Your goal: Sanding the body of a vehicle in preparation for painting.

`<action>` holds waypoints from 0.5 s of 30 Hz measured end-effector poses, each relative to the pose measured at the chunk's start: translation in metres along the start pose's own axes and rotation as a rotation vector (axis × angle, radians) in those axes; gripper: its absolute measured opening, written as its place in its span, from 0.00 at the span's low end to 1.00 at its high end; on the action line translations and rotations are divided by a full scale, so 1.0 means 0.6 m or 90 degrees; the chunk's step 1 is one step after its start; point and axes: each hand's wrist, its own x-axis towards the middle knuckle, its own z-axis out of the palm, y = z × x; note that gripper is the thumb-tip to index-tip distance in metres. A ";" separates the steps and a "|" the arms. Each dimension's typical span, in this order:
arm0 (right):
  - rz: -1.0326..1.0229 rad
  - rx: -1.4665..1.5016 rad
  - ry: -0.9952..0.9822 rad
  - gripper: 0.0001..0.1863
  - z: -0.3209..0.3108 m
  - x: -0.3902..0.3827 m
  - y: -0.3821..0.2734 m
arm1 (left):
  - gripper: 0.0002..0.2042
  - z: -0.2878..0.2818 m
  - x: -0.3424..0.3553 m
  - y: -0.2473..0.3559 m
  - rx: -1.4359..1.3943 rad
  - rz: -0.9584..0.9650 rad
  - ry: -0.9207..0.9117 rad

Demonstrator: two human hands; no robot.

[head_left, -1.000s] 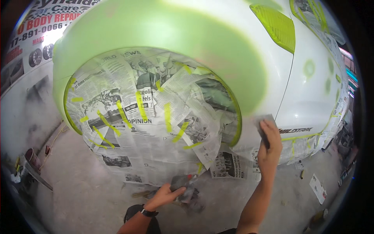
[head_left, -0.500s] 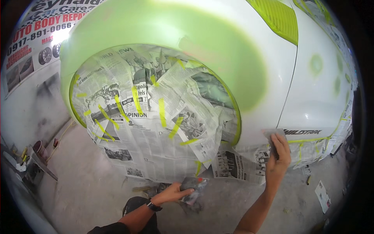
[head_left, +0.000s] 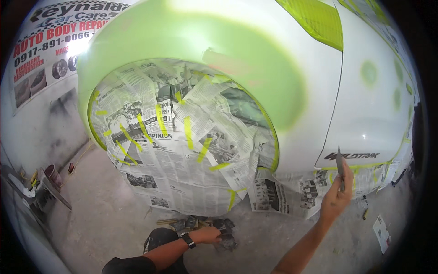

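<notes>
My right hand is closed round a thin grey putty spreader, turned nearly edge-on, its tip raised in front of the dark lettering on the car's white bumper. Whether it touches the bumper, I cannot tell. Low in the middle, my left hand has its fingers curled, over dark scraps on the floor. What it holds, if anything, is hidden. Above it is the wheel arch, covered with newspaper and yellow-green tape. The fender is pale green with a pinkish patch.
Yellow-green tape covers the headlight. Newspaper hangs under the bumper's edge. On the left, a small bucket and tools stand by a low wall with a banner. A loose paper lies on the floor at right.
My right hand has moved right and turned the spreader from flat to edge-on. My left hand has dropped slightly left; the flat sheet with a red spot it held no longer shows clearly.
</notes>
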 end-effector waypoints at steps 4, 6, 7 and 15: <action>-0.009 -0.011 -0.052 0.20 -0.003 0.007 -0.030 | 0.22 0.006 -0.026 0.026 -0.048 0.021 -0.104; 0.001 0.005 -0.039 0.20 0.000 0.011 -0.027 | 0.21 0.031 -0.015 0.011 0.007 -0.022 -0.086; -0.010 0.024 -0.025 0.20 -0.003 0.011 -0.022 | 0.21 0.049 -0.009 0.000 0.012 -0.026 -0.103; 0.020 0.023 -0.030 0.22 -0.026 0.009 0.009 | 0.22 0.107 -0.016 -0.035 0.006 0.124 0.081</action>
